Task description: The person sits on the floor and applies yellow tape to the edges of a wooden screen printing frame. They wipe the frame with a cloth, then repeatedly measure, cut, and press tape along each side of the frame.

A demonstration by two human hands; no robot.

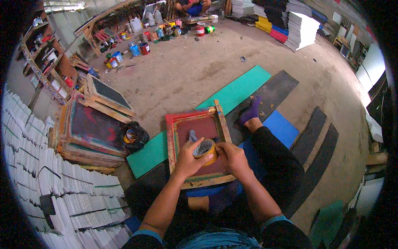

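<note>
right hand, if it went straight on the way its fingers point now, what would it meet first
The right hand would likely meet the yellow tape roll first; its fingertips already seem to be at the roll's edge, though exact contact is hard to judge.

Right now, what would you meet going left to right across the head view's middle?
Stacked white bundles, wood-framed dark screen, black plastic bag, left hand, round yellow cup-like object, right hand, narrow black strip.
</note>
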